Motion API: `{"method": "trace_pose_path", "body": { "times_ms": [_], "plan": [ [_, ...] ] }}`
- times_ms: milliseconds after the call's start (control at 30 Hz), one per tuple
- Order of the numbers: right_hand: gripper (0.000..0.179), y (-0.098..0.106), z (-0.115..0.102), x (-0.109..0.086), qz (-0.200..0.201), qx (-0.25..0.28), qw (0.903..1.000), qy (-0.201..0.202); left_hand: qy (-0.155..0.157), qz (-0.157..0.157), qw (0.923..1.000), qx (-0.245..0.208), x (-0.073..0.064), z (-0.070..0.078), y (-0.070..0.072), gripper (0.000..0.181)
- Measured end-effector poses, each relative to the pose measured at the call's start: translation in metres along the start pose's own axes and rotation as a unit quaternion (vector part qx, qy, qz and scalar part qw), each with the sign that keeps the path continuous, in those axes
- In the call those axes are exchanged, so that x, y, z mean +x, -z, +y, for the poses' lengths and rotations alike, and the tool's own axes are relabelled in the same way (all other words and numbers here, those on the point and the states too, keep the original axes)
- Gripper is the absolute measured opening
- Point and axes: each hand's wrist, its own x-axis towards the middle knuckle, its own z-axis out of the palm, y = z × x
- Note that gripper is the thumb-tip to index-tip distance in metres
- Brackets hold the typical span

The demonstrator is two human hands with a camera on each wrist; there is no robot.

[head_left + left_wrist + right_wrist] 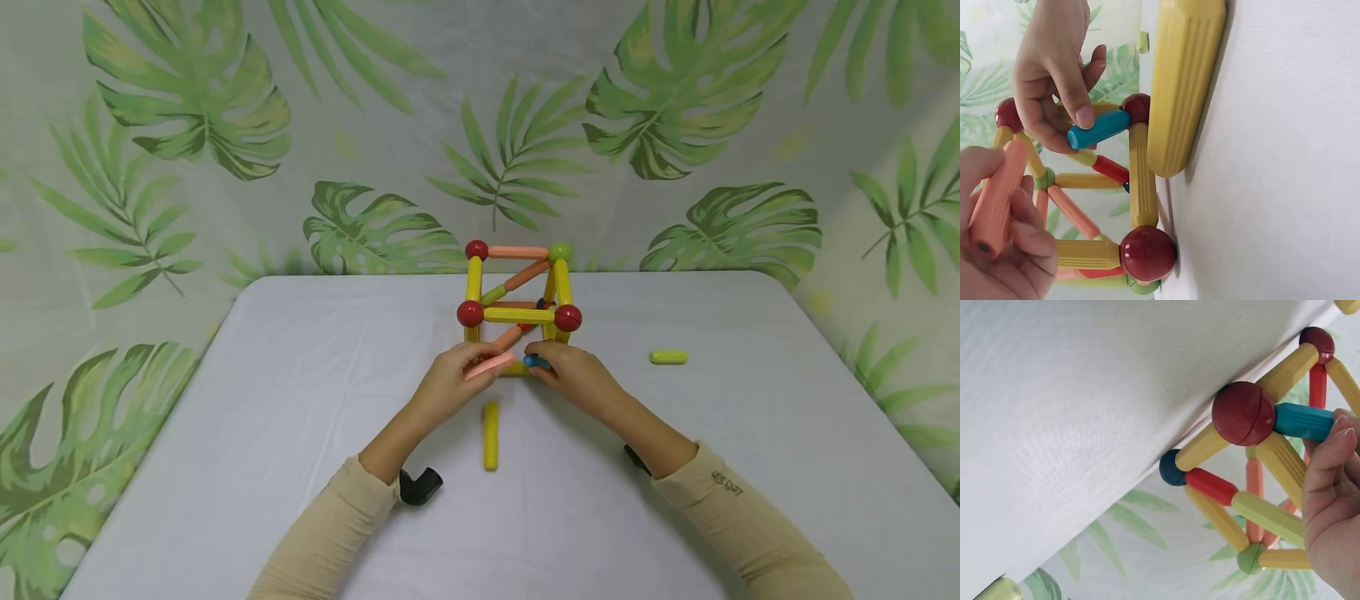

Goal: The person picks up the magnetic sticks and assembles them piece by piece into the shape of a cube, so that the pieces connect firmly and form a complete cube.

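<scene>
My left hand (444,382) grips a salmon-pink magnetic rod (491,365), which is held free at the front left of a cube-shaped frame of rods and balls. Between thumb and fingers my right hand (576,375) pinches a short blue rod (1102,129). One end of that blue rod meets a dark red ball (1243,412) at the frame's lower front right corner. Yellow rods (517,316) form most of the frame's edges, with red balls (470,313) and a green ball (560,252) at upper corners. Diagonals of joined shorter rods (1266,515) cross some sides.
A loose yellow rod (491,436) lies on the white table (300,400) in front of the frame. Off to the right lies a short yellow-green rod (669,357). A leaf-patterned cloth (375,142) hangs behind the table.
</scene>
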Motion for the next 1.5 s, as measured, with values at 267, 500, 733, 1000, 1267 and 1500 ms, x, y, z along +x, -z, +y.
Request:
{"method": "trace_pose_path", "body": {
  "times_ms": [267,500,733,1000,1267,1500],
  "plan": [
    [0.02,0.0,0.001,0.0,0.003,-0.003,1.0,0.002,-0.002,0.009,0.9993,0.036,0.008,-0.001,-0.009,0.021],
    [0.022,-0.001,0.002,0.0,0.006,-0.002,0.9999,0.01,-0.004,0.048,0.9976,0.049,0.01,0.0,-0.014,0.02],
    [0.025,0.0,0.001,0.001,-0.002,-0.003,1.0,0.005,-0.002,0.044,0.999,0.003,0.011,-0.001,-0.015,0.023],
    [0.031,-0.004,-0.001,0.005,-0.004,0.015,0.9998,0.011,0.009,0.034,0.9991,-0.021,0.01,-0.002,-0.015,0.03],
    [0.023,-0.005,-0.004,0.009,-0.005,0.029,0.9995,0.007,-0.032,0.069,0.9934,0.086,0.001,0.006,-0.001,0.035],
    [0.022,-0.006,-0.007,0.014,0.007,0.033,0.9991,-0.027,-0.089,0.15,0.9688,0.176,0.006,0.01,0.019,0.048]
  ]
}}
